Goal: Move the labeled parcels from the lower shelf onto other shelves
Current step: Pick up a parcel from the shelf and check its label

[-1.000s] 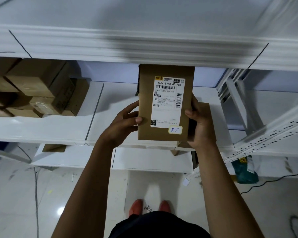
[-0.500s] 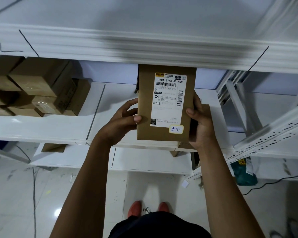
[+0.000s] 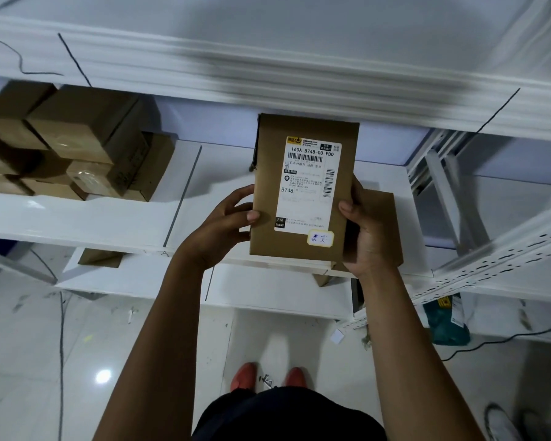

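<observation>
A flat brown parcel point(image 3: 268, 186) with a white shipping label and a small yellow sticker is held upright in front of the middle shelf point(image 3: 109, 224), its top edge just under the upper shelf point(image 3: 268, 68). My left hand point(image 3: 220, 227) grips its lower left edge, thumb on the front. My right hand point(image 3: 363, 230) grips its lower right edge. Behind my right hand a second brown parcel point(image 3: 384, 218) shows; whether it lies on the shelf or is held, I cannot tell.
A stack of several brown boxes point(image 3: 70, 144) fills the left of the middle shelf. A small box point(image 3: 99, 259) sits on the lower shelf point(image 3: 268, 291). A perforated white upright point(image 3: 490, 259) slants at right, with a teal bag point(image 3: 449, 323) and a black cable on the floor.
The parcel and both hands have barely shifted; the view drifted slightly, and the grip is unchanged.
</observation>
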{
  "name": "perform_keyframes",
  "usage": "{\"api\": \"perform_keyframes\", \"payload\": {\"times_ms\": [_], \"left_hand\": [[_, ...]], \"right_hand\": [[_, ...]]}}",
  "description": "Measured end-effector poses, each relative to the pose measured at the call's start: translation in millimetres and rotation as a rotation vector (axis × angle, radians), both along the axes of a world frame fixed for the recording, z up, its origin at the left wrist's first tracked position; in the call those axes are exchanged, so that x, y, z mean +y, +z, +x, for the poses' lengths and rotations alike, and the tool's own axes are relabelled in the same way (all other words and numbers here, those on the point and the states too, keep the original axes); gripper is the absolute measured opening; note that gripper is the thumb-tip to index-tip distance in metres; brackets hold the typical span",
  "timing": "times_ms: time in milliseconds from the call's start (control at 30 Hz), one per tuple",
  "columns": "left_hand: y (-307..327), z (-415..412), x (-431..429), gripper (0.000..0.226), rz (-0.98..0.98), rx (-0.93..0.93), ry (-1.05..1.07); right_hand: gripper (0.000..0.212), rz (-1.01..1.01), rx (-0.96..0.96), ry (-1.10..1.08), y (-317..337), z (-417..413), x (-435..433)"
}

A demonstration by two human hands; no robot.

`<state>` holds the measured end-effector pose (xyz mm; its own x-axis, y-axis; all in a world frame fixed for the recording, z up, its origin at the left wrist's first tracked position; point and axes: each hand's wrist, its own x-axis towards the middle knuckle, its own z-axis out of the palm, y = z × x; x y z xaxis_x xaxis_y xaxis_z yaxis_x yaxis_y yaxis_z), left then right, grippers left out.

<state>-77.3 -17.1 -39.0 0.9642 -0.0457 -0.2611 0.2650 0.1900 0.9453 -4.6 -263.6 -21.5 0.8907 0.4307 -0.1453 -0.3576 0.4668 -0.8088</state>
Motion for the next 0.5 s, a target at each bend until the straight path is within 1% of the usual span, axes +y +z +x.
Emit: {"api": "perform_keyframes", "payload": {"times_ms": [67,200,267,433,500], "left_hand": [[-1.1,-9.3,6.0,0.093,-0.001,0.003,0.026],[-1.6,-34.5,25.5,0.092,0.025,0.012,0.109],[-3.2,-48.2,37.1,0.091,0.033,0.012,0.161],[-10.0,-96.9,60.0,0.084,-0.013,-0.014,0.391],[-10.5,-115.4,68.2,0.078,-0.006,-0.048,0.490]], "right_hand": [[0.072,0.002,0.023,0.024,-3.2,-2.8,7.2],[0.079,-0.008,0.038,0.096,-9.2,-6.5,36.1],[0.079,-0.019,0.034,0.145,-11.1,-10.5,54.1],[0.072,-0.030,0.024,0.301,-17.1,-28.1,105.8],[0.070,-0.033,0.008,0.371,-19.7,-38.0,131.5]]}}
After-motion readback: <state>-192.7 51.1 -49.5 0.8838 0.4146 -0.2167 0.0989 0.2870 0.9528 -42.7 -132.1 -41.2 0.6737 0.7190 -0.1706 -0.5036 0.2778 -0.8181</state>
